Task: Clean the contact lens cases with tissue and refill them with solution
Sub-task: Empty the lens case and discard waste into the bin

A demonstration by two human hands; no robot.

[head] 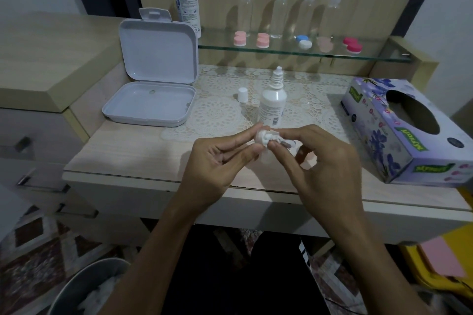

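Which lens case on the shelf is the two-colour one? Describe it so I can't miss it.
Find the glass shelf at the back of the desk, where five lens cases sit in a row. The blue-and-white case is the middle one; its neighbours are all pink, peach or red.

- Light is dim and cool, with a bluish cast over the whole scene.
- It seems to come from above and to the right: the clear bottles (282, 11) throw long soft shadows leftward on the far panel.
- Corners fall dark; the floor near is murky.
- Wide-angle bending curves the desk (143, 158) edges.
- Fine detail is soft; the tissue box (399, 133) print smears.
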